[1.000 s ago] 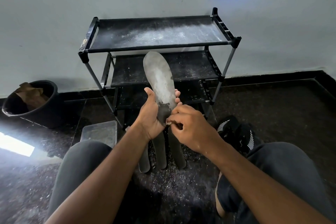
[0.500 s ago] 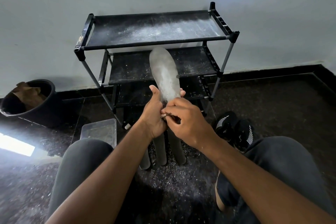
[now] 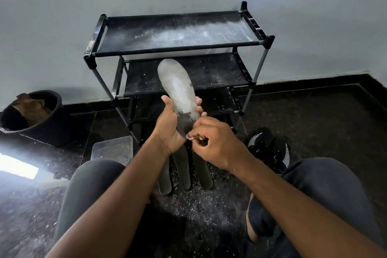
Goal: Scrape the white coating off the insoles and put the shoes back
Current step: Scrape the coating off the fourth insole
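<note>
Two bare hands work in front of a black three-tier metal shoe rack (image 3: 178,35) whose shelves are dusted with white powder. Left hand (image 3: 169,130) grips a long grey insole with a whitish coating (image 3: 178,90) near its heel end, thumb on one edge, fingertips showing at the other; insole held nearly upright, toe end up, overlapping the rack's middle shelf in view. Coating covers the upper part; the heel area near the hands is darker. Right hand (image 3: 215,142) has fingers curled, pinching a small brownish scraping piece (image 3: 195,137) against the insole's lower end; what the piece is cannot be told. Three dark insoles (image 3: 184,172) lie side by side on the dark speckled floor (image 3: 314,111) below the hands, with pale flecks scattered around them. Pair of black shoes with white stripes (image 3: 270,148) sits on the floor just right of the right hand. Clear plastic container (image 3: 113,150) lies left of the knees; black round bucket holding brown material (image 3: 31,115) stands further left by the white wall.
</note>
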`<control>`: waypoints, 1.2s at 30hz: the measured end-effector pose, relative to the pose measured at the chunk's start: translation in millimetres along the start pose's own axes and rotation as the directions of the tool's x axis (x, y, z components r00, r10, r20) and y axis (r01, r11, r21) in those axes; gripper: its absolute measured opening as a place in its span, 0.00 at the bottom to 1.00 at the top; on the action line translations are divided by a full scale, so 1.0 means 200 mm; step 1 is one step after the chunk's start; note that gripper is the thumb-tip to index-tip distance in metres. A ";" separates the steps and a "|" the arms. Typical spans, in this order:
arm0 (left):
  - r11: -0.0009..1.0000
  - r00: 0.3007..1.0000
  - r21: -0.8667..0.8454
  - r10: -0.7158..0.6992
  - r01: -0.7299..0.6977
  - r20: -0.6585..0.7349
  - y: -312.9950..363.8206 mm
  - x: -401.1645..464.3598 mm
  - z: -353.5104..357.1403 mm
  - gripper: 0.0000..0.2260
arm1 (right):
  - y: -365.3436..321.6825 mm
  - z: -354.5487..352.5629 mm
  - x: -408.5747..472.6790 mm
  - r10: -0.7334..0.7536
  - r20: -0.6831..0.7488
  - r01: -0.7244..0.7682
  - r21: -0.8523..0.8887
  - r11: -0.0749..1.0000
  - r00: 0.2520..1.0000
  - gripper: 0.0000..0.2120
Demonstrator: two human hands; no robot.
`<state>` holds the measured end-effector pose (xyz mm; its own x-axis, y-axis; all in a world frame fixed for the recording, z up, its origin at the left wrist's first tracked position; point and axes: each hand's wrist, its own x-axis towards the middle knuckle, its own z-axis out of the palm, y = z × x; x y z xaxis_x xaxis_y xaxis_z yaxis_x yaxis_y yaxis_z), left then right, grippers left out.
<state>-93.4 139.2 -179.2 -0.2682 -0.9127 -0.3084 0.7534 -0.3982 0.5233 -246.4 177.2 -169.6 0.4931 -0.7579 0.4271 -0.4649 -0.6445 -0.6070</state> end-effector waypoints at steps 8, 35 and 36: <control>0.972 0.988 0.236 0.028 0.008 -0.149 -0.07 -0.01 0.00 0.42 | 0.04 -0.02 0.00 0.001 -0.077 -0.021 -0.261 0.965 0.997 0.05; 0.948 0.982 0.315 0.091 -0.036 -0.163 -0.12 -0.02 0.06 0.34 | 0.11 -0.03 0.07 0.135 -0.241 -0.182 -0.186 0.965 0.961 0.04; 0.950 0.983 0.310 0.094 -0.041 -0.159 -0.12 -0.02 0.06 0.34 | 0.11 -0.03 0.07 0.122 -0.254 -0.179 -0.215 0.960 0.960 0.04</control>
<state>-117.6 151.9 -180.0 -0.0969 -0.9197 -0.3805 0.5402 -0.3697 0.7560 -253.7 151.7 -173.3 0.2299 -0.8314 0.5058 -0.6923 -0.5050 -0.5154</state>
